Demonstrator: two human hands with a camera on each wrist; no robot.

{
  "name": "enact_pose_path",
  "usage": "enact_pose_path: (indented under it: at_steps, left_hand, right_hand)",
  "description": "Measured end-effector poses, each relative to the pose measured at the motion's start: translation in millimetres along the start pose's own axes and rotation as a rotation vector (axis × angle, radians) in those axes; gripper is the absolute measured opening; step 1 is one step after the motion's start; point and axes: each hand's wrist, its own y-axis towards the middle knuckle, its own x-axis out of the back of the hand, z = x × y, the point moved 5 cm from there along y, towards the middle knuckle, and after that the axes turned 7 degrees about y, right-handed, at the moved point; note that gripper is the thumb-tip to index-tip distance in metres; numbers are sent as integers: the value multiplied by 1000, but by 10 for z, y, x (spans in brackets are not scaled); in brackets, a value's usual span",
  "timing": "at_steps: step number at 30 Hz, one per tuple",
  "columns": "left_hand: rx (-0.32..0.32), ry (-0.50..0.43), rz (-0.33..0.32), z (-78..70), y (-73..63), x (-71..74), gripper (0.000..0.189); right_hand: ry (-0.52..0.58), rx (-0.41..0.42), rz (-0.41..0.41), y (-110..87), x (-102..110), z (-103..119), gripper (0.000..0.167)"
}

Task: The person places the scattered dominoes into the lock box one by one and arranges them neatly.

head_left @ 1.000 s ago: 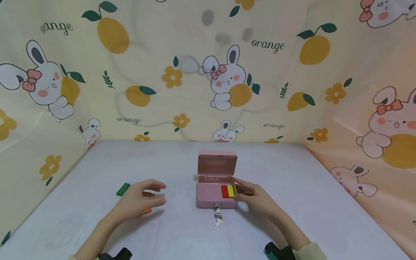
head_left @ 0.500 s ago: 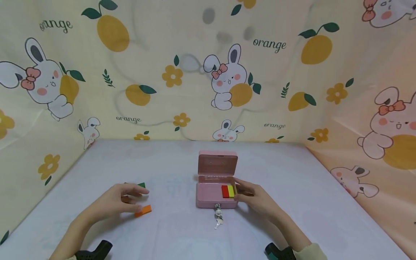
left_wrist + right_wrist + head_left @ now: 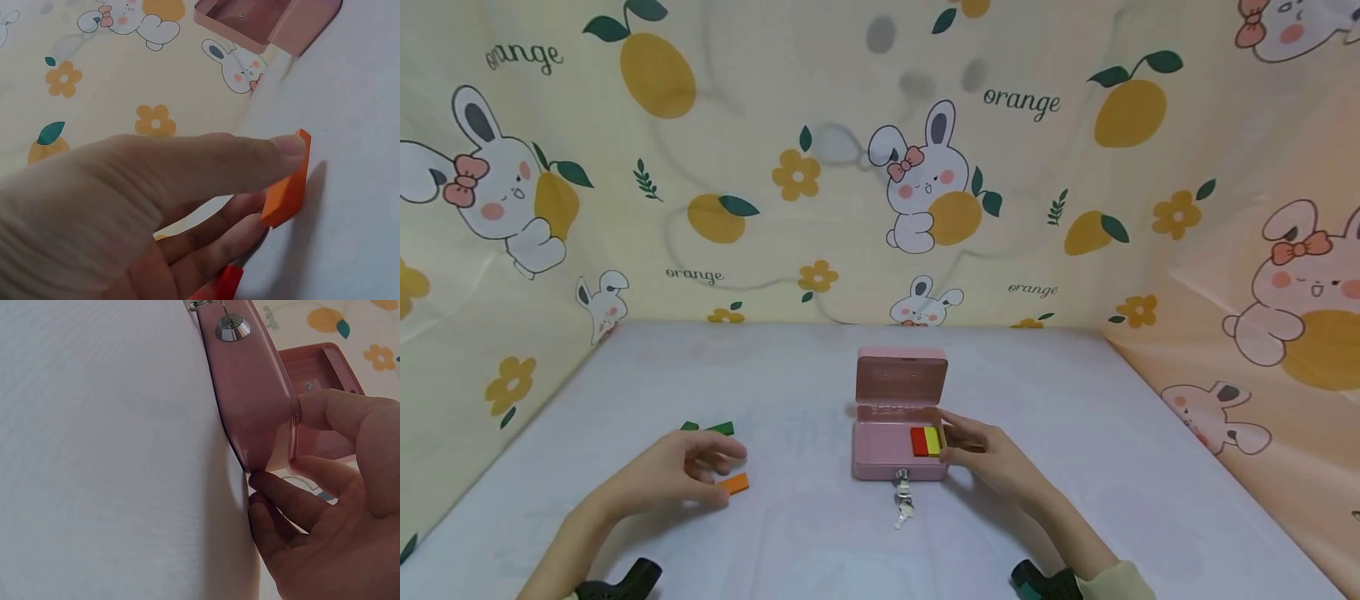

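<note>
My left hand (image 3: 666, 471) is low over the left of the table, thumb and fingers spread apart. Its thumb overlaps one end of an orange block (image 3: 737, 483); in the left wrist view the thumb tip lies across the orange block (image 3: 289, 194), with other fingertips at its lower end. A pink cash box (image 3: 876, 450) stands with its lid (image 3: 901, 379) raised. Inside are a red block (image 3: 919, 442) and a yellow block (image 3: 932, 441) side by side. My right hand (image 3: 996, 454) touches the cash box's right side with thumb and fingertips.
Two green blocks (image 3: 722, 428) lie just beyond the left hand, partly hidden by it. A red piece (image 3: 228, 284) shows below the left fingers. Keys (image 3: 905, 504) hang from the lock at the box's front. A patterned cloth (image 3: 760, 283) backs the white table (image 3: 820, 550).
My left hand has moved left and towards me, away from the box, down to the orange block. Green blocks behind it now show differently. The right hand and the box have stayed put.
</note>
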Motion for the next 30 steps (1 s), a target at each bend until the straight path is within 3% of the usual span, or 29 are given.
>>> enact_pose_path:
  at_steps: [4, 11, 18, 30]
  left_hand:
    - [17, 6, 12, 10, 17, -32, 51]
    - [-14, 63, -22, 28, 27, -48, 45]
    - [-7, 54, -34, 16, 28, -52, 44]
    - [-13, 17, 72, 10, -24, -22, 53]
  right_hand:
    - [0, 5, -2, 0, 0, -7, 60]
    - [8, 3, -1, -7, 0, 3, 58]
    - [-4, 6, -3, 0, 2, 0, 58]
    - [6, 13, 3, -12, -3, 2, 59]
